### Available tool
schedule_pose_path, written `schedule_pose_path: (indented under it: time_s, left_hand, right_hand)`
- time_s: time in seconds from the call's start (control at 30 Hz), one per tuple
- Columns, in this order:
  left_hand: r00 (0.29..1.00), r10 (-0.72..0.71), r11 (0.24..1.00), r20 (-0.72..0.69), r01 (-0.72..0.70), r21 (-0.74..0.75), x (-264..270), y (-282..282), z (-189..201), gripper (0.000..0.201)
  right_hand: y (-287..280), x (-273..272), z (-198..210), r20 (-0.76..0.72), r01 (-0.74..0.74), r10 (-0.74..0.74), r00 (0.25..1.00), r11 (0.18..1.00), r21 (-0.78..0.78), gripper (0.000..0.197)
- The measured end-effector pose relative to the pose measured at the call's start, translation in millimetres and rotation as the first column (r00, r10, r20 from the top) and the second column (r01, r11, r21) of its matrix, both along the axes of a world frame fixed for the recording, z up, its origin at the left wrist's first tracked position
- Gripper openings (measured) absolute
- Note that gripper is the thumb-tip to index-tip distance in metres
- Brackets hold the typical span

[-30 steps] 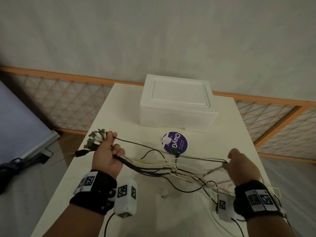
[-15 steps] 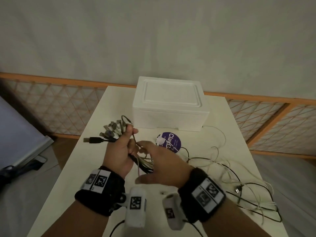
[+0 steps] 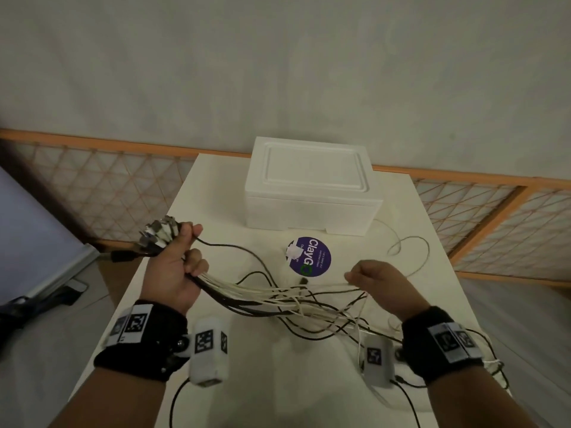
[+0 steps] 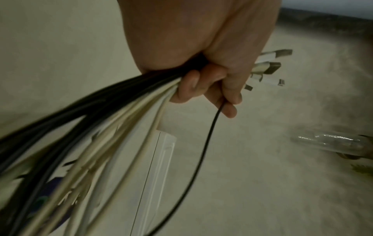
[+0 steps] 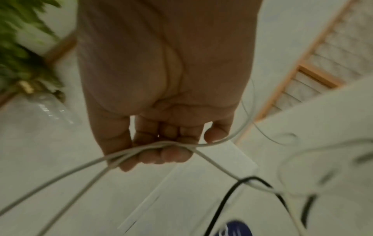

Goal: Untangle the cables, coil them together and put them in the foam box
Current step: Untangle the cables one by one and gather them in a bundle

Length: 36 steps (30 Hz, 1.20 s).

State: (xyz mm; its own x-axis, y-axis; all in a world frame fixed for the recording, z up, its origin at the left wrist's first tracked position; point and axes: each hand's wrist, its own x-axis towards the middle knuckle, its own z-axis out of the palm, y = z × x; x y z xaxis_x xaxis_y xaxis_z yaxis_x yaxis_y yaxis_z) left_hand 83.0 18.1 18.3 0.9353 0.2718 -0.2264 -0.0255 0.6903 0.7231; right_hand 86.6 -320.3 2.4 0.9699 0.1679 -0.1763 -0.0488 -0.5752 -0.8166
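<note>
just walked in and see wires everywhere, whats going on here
A person is sorting a tangle of cables over a white table. The left hand grips the bundle near the plug ends, which fan out past the fist. The right hand pinches a few white strands and draws them out to the side. The foam box sits closed at the back, a purple round lid in front of it. Nothing is coiled or boxed yet.

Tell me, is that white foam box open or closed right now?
Closed. The foam box has its lid seated flush on top, with no gap showing; no cables are inside yet.
</note>
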Motion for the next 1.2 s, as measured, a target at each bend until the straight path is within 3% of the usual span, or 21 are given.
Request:
schedule_pose_path:
  time_s: [0.1,0.17,0.23,0.3,0.33,0.4,0.43,0.5,0.57,0.63,0.7,0.73,0.87,1.03,1.1,1.2]
  left_hand:
    - [1.000,-0.029,0.999,-0.002,0.029,0.033,2,-16,4,0.005]
    - [0.997,-0.082,0.995,0.005,0.081,0.062,2,-31,9,0.003]
    - [0.989,-0.145,0.985,0.023,0.142,0.101,-1,-49,13,0.007]
    - [0.983,-0.182,0.974,0.030,0.176,0.141,-2,-60,17,0.006]
    - [0.982,-0.187,0.971,0.031,0.180,0.155,-2,-59,19,0.006]
    - [0.983,-0.179,0.971,0.023,0.173,0.166,-1,-47,18,0.009]
    - [0.987,-0.159,0.975,0.004,0.156,0.158,-1,-38,15,0.010]
    - [0.994,-0.081,0.988,-0.074,0.089,0.124,0,-21,6,0.009]
    - [0.990,0.004,0.992,-0.140,0.014,0.125,3,-7,-10,0.015]
    - [0.978,0.071,0.984,-0.196,-0.036,0.176,4,4,-29,0.019]
    - [0.950,0.149,0.964,-0.274,-0.077,0.255,2,17,-52,0.020]
    - [0.930,0.186,0.952,-0.316,-0.091,0.293,0,24,-64,0.020]
    - [0.865,0.252,0.934,-0.435,-0.100,0.343,-14,43,-94,0.020]
    - [0.813,0.318,0.924,-0.488,-0.152,0.350,-16,50,-94,0.020]
    - [0.806,0.323,0.909,-0.496,-0.119,0.399,-15,49,-95,0.021]
    - [0.887,0.253,0.941,-0.386,-0.131,0.313,-7,33,-79,0.021]
  right_hand:
    - [11,7,22,0.140,0.014,0.019,0.990,0.972,-0.233,0.021]
    - [37,1,38,0.158,-0.075,0.103,0.982,0.982,-0.175,0.055]
    - [73,-6,51,0.146,-0.241,0.266,0.953,0.956,-0.164,0.062]
    - [102,-7,54,0.198,-0.373,0.403,0.894,0.912,-0.171,0.029]
    - [107,-4,57,0.219,-0.371,0.377,0.900,0.926,-0.070,0.011]
    - [97,5,67,0.184,-0.218,0.176,0.967,0.945,0.242,0.018]
    - [86,10,72,0.129,-0.116,0.071,0.989,0.914,0.388,0.019]
    - [61,15,86,0.075,0.007,-0.051,0.996,0.870,0.493,0.018]
    - [39,20,99,0.153,0.050,-0.118,0.981,0.920,0.388,0.018]
    - [20,25,109,0.353,0.104,-0.123,0.928,0.992,0.072,0.019]
    - [-5,31,117,0.512,0.217,-0.073,0.856,0.949,-0.228,0.019]
    - [-20,31,120,0.557,0.293,-0.083,0.827,0.908,-0.299,0.018]
    - [-81,29,127,0.704,0.584,-0.228,0.673,0.748,-0.315,0.022]
    - [-156,33,109,0.791,0.719,-0.307,0.529,0.657,-0.226,0.047]
    - [-136,26,119,0.782,0.702,-0.354,0.513,0.697,-0.145,0.040]
    - [-79,21,129,0.711,0.544,-0.320,0.626,0.833,-0.104,0.021]
